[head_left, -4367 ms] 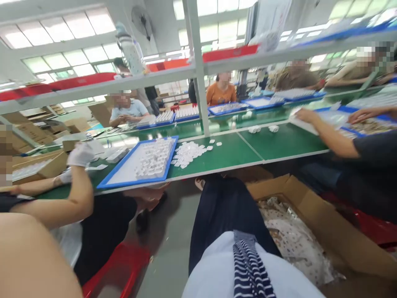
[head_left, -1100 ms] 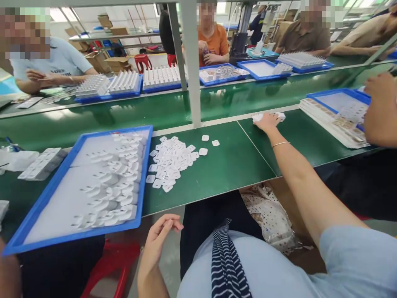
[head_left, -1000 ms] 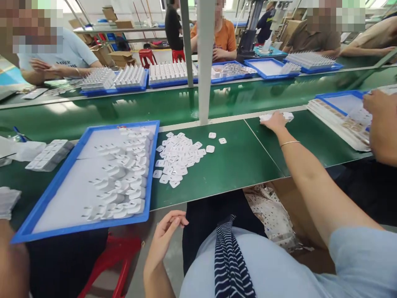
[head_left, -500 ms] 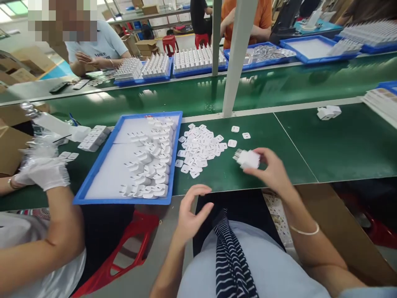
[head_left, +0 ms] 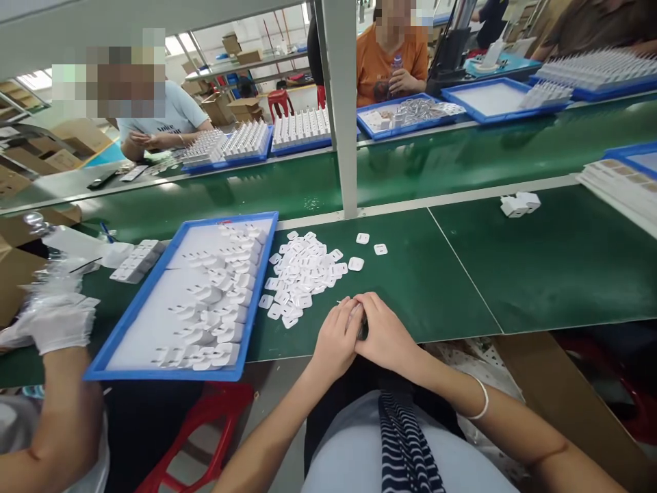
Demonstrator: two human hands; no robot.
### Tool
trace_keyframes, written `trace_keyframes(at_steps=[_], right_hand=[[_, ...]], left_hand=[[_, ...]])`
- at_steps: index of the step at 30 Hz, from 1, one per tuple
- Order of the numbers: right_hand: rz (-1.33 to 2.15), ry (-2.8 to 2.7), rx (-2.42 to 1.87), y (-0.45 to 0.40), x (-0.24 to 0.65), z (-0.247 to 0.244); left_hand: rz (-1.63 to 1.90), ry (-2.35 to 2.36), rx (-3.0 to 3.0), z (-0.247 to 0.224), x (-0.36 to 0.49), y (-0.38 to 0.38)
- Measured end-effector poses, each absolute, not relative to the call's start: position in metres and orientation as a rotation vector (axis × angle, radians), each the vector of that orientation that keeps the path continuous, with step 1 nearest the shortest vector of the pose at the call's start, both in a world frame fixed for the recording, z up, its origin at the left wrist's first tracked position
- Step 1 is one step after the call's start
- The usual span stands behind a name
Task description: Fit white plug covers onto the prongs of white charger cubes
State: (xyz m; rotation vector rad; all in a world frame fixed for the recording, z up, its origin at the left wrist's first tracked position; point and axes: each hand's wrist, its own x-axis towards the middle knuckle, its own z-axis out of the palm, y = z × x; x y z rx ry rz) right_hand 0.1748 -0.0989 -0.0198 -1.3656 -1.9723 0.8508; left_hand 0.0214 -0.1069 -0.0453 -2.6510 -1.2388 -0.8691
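Observation:
My left hand (head_left: 336, 337) and my right hand (head_left: 384, 335) meet at the table's front edge, fingers curled together. What they hold between them is almost wholly hidden; only a small pale bit shows at the fingertips. Beyond them on the green table (head_left: 431, 287) lies a pile of small white square plates (head_left: 305, 270), with a few single plates (head_left: 356, 263) to its right. Left of the pile, a blue-rimmed tray (head_left: 177, 376) holds rows of white plug housings (head_left: 220, 308), prongs pointing left.
At the left, a co-worker's gloved hand (head_left: 59, 322) is beside plastic bags and stacked white blocks (head_left: 137, 260). Two white plugs (head_left: 520, 204) lie at the right. A white post (head_left: 347, 116) rises behind the pile; trays line the far bench, where people sit.
My right hand has brought the white plug left and down, and my left hand has come to meet it. Both hands have closed. The camera view has shifted.

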Motion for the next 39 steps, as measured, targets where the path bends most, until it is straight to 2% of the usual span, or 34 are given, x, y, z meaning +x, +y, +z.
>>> trace_keyframes(at_steps=[4, 6, 8, 9, 11, 15, 17, 21, 27, 30, 39], right_hand=[[1.217, -1.984, -1.237, -0.089, 0.193, -0.017], [1.492, -1.988, -1.098, -0.066, 0.211, -0.013], [1.582, -2.016, -1.044, -0.028, 0.229, -0.010], [1.485, -2.057, -1.108, -0.005, 0.236, -0.010], [0.998, -2.009, -1.441, 0.042, 0.244, -0.012], [0.848, -2.002, -1.608, 0.108, 0.236, -0.023], [0.817, -2.034, -1.656, 0.118, 0.226, -0.026], [0.713, -2.086, -1.751, 0.117, 0.212, -0.027], [0.656, -2.109, -1.770, 0.114, 0.211, -0.025], [0.684, -2.084, -1.758, 0.116, 0.214, -0.025], [0.752, -2.018, -1.714, 0.113, 0.216, -0.025]], left_hand=[[-1.072, -1.234, -2.768, -0.052, 0.008, -0.102], [-1.167, -1.300, -2.839, -0.051, 0.004, -0.102], [-1.349, -1.423, -2.904, -0.048, 0.002, -0.103], [-1.488, -1.507, -2.922, -0.047, 0.002, -0.103], [-1.862, -1.706, -2.872, -0.045, 0.000, -0.103], [-2.819, -1.993, -2.254, -0.046, -0.004, -0.101], [-3.093, -2.029, -1.916, -0.047, -0.004, -0.100], [-3.116, -2.090, -1.800, -0.049, -0.003, -0.101], [-2.871, -2.098, -2.317, -0.053, -0.008, -0.100], [-2.761, -2.160, -2.377, -0.049, -0.008, -0.100], [-3.110, -2.243, -1.980, -0.033, 0.001, -0.098]])
